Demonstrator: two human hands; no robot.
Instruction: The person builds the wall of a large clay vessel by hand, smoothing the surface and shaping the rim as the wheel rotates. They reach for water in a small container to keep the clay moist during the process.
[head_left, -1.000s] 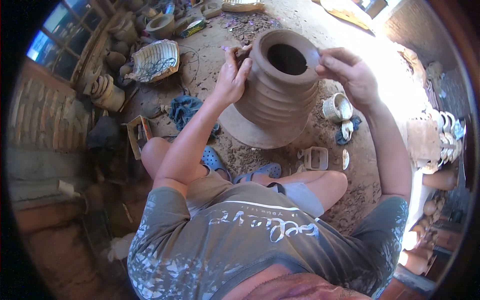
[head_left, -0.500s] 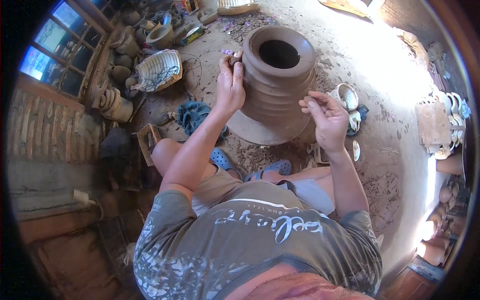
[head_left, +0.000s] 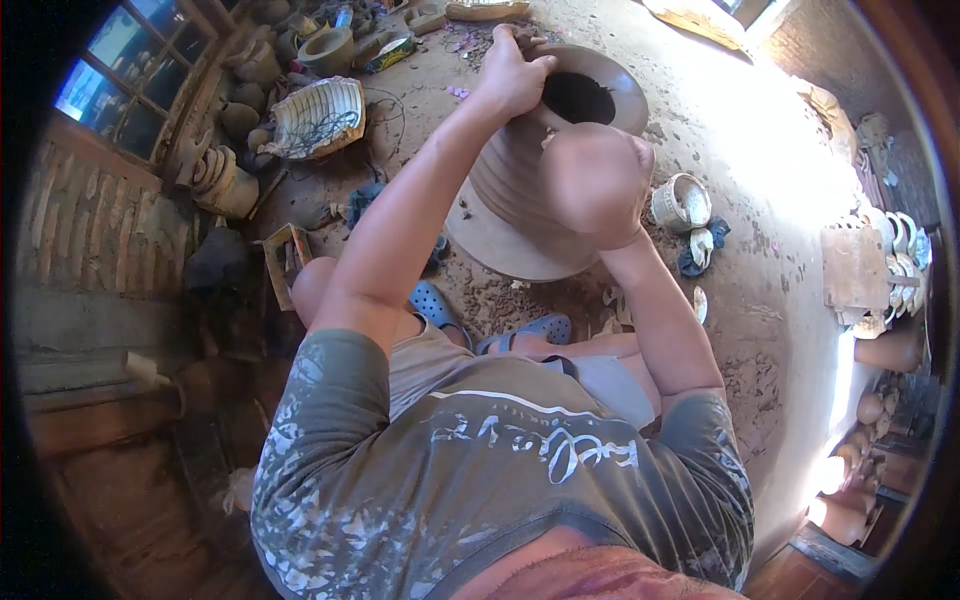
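Note:
A large brown clay pot (head_left: pixel 505 170) with ribbed sides and a wide, thick rim stands on a round wheel disc (head_left: pixel 520 262) in front of me. My left hand (head_left: pixel 518 78) is at the far left of the rim, with its thumb on the edge. Its fingers curl round a dark lump of clay (head_left: pixel 530 42), partly hidden. My right hand (head_left: pixel 597 183) is raised before the pot's near right side and covers part of it. Motion smears that hand, so its fingers and anything in them cannot be made out.
Beside the wheel, to the right, stands a small pale bucket (head_left: pixel 682 203), with a dark blue cloth (head_left: pixel 692 262) near it. A ribbed pale tray (head_left: pixel 318 118) holding cord lies at the left. Several pots line the left wall. Clay crumbs litter the floor around my blue clogs (head_left: pixel 437 305).
My left hand has moved up and right, from the pot's left side to the far rim. My right hand has shifted left and now overlaps the pot. The view has tilted slightly.

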